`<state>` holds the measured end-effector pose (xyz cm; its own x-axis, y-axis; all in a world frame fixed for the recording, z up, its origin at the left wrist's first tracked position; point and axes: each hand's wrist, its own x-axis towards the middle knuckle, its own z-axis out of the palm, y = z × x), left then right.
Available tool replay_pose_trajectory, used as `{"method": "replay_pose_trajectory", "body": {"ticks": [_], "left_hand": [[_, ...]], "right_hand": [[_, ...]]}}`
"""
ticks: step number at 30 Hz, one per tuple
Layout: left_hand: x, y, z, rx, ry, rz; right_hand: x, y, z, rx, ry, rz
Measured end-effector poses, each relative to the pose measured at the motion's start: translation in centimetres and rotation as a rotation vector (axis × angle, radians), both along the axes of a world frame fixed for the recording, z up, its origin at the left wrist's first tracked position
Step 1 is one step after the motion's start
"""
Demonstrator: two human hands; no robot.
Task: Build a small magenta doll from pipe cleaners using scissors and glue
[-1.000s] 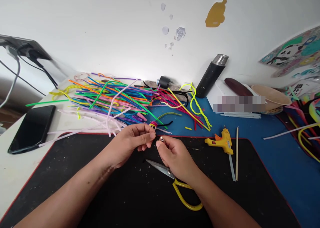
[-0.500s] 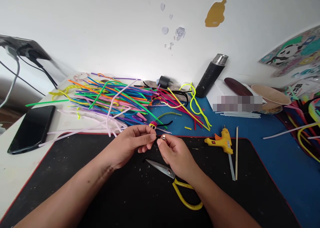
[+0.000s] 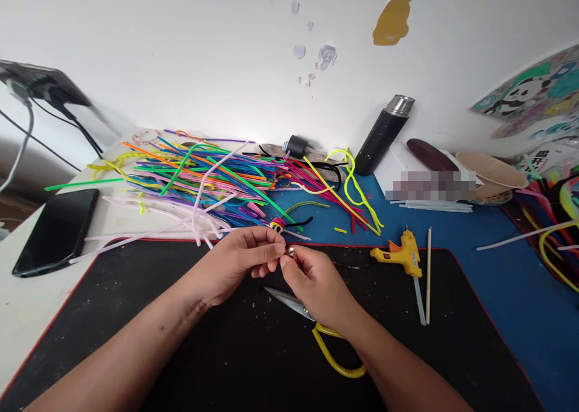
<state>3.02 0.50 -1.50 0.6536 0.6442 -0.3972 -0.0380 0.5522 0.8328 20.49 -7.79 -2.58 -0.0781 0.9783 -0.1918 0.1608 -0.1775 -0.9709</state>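
Observation:
My left hand (image 3: 244, 252) is closed in a pinch, with the thumb pressed on the forefinger; what it holds is too small to make out. Against it, my right hand (image 3: 314, 279) grips a small shiny metal piece (image 3: 291, 252) between thumb and forefinger, and the fingertips of both hands meet. Just above my left fingers shows a small pink and yellow figure head (image 3: 277, 224) with eyes; I cannot tell whether it is held or lies behind. Scissors (image 3: 337, 361) with yellow handles lie under my right hand and wrist, partly covered.
Colourful pipe cleaners (image 3: 203, 171) are heaped at the back. On the black mat (image 3: 203, 364), a yellow glue gun (image 3: 404, 254) lies beside a thin wooden stick (image 3: 429, 279). A phone (image 3: 56, 231) is at left; a black flask (image 3: 382, 137) leans on the wall.
My right hand has moved slightly left, bringing the metal piece against my left fingertips and closing the small gap between the hands. My left hand has barely moved.

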Motion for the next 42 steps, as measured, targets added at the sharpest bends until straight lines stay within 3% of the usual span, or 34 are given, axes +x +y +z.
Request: {"method": "replay_pose_trajectory", "body": {"ticks": [7,13,18,25,29,36,42], "left_hand": [[0.1,0.1,0.0,0.031,0.019,-0.002],[-0.2,0.6,0.3,0.21,0.089,0.091],[-0.4,0.7,0.3,0.273,0.098,0.093],[-0.3,0.6,0.4,0.346,0.137,0.066],[-0.5,0.2,0.4,0.604,0.272,-0.03],[-0.4,0.1,-1.1,1.306,0.48,-0.25],[0.2,0.3,-2.4,1.576,0.481,-0.374]], "right_hand": [[0.0,0.1,0.0,0.005,0.039,0.0],[1.1,0.6,0.3,-0.053,0.348,-0.133],[2.1,0.9,0.8,0.026,0.519,-0.113],[1.9,0.9,0.6,-0.04,0.472,-0.179],[2.0,1.0,0.5,-0.015,0.459,-0.254],[2.3,1.1,0.7,-0.005,0.466,-0.313],[2.3,1.0,1.0,-0.003,0.46,-0.302]]}}
